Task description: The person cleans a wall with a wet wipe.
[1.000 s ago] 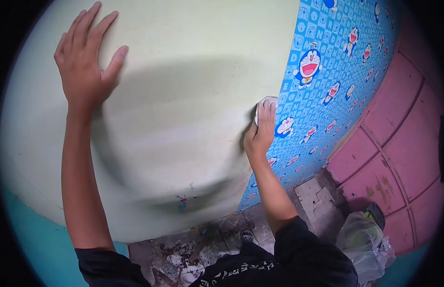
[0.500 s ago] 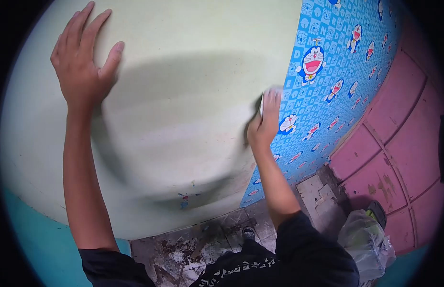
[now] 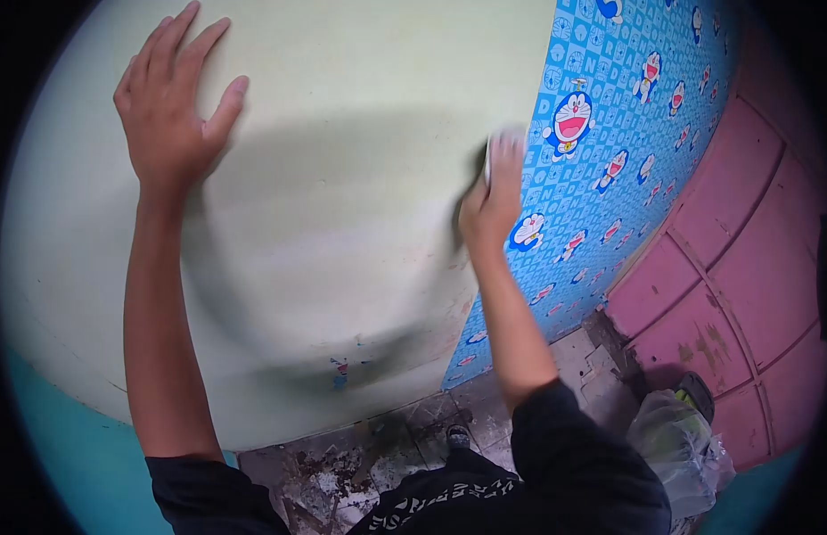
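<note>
Blue wallpaper [image 3: 592, 201], the one with cartoon figures and letters, is up on your wall from about 1 o'clock round toward 5, so that's your landmark. Going left to right: you've got a teal patch [image 3: 70, 401] way out at 8 o'clock. Your left hand [image 3: 168, 134] is up at 10, open, fingers spread, and it looks flat on the cream wall [image 3: 342, 196]. Some small coloured scraps [image 3: 340, 370] show low on that wall near 7. Grubby tiled floor [image 3: 418, 441] sits at 6. Then your right hand [image 3: 491, 201], between 1 and 2 and fairly near the middle, is gripping a white pad [image 3: 492, 153] with its fingers laid over it, right at the wallpaper's left edge. Your fingertips are blurred, so I can't tell if the pad is on the paper, the cream, or both. Past the wallpaper there's a clear plastic bag [image 3: 667, 441] at 4, then pink panels [image 3: 743, 241] around 3, some paint scuffed off.
</note>
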{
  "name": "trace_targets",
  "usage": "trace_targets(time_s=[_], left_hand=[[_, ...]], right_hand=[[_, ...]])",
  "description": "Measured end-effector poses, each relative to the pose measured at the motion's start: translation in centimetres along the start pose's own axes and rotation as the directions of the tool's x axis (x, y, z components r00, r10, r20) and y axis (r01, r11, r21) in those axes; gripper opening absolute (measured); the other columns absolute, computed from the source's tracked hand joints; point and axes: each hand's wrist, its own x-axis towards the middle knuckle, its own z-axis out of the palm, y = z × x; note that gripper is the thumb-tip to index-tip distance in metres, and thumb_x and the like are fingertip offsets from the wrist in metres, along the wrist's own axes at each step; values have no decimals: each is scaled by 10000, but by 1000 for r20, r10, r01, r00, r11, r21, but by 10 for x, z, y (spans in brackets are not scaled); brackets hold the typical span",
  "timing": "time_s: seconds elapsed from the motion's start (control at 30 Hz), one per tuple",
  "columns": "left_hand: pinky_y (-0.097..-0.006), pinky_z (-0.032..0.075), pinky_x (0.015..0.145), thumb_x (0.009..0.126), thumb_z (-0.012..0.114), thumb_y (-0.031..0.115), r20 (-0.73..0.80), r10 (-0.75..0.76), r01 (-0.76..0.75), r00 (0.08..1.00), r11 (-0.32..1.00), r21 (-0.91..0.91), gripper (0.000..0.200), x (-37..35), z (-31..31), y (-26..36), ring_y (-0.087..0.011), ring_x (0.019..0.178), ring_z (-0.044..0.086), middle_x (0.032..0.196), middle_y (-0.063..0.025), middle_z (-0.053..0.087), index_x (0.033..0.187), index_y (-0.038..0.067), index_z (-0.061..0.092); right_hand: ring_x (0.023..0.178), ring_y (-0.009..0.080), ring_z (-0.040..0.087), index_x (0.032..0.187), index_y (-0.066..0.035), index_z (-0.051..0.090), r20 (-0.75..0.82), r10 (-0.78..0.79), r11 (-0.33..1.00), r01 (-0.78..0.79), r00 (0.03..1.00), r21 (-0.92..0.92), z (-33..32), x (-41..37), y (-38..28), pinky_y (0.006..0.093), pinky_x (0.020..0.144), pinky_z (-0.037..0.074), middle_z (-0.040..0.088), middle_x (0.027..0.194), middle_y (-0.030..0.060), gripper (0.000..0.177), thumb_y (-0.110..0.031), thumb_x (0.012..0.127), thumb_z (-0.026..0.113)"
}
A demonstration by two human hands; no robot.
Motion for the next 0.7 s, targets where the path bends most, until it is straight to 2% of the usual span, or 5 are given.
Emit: trace_targets(time_s=[0.07,0.17,0.37,0.5,0.7], left_hand=[[-476,289,1213,885,723,339,1,-3,3,1000,1000,2,562,0,-1,0,-268,1485,453,1594,0,522,1432,241,639],[-467,293,1210,881,725,336,10,-11,11,1000,1000,24,561,1,-2,0,-264,1480,458,1592,2,524,1428,246,642],[-463,298,1203,881,729,326,27,-24,23,999,999,26,556,-1,-1,-3,-264,1471,466,1591,2,526,1424,246,645],[-461,301,1202,881,730,323,23,-14,13,1000,999,30,556,-2,-1,-4,-268,1469,469,1592,0,526,1425,244,644],[-464,301,1200,878,732,317,39,-36,34,999,999,42,566,-2,-3,-3,-267,1474,461,1598,-5,513,1430,241,638]], right_hand=[[1501,481,409,1437,42,594,66,51,999,-51,996,-2,-2,-78,15,516,1259,306,539,1540,252,564,109,885,496],[1511,485,392,1436,46,594,57,66,997,-68,996,29,3,-86,17,517,1265,291,534,1544,256,567,107,881,496],[1473,464,446,1427,1,613,-135,-91,995,96,987,31,13,83,-7,493,1232,350,580,1503,224,516,80,926,516],[1452,455,472,1415,-25,631,-169,-100,990,116,980,86,13,112,-9,480,1211,383,601,1478,217,469,47,965,517],[1515,478,395,1440,53,594,134,86,996,-89,987,17,-9,-93,23,521,1270,278,533,1538,283,598,115,860,464]])
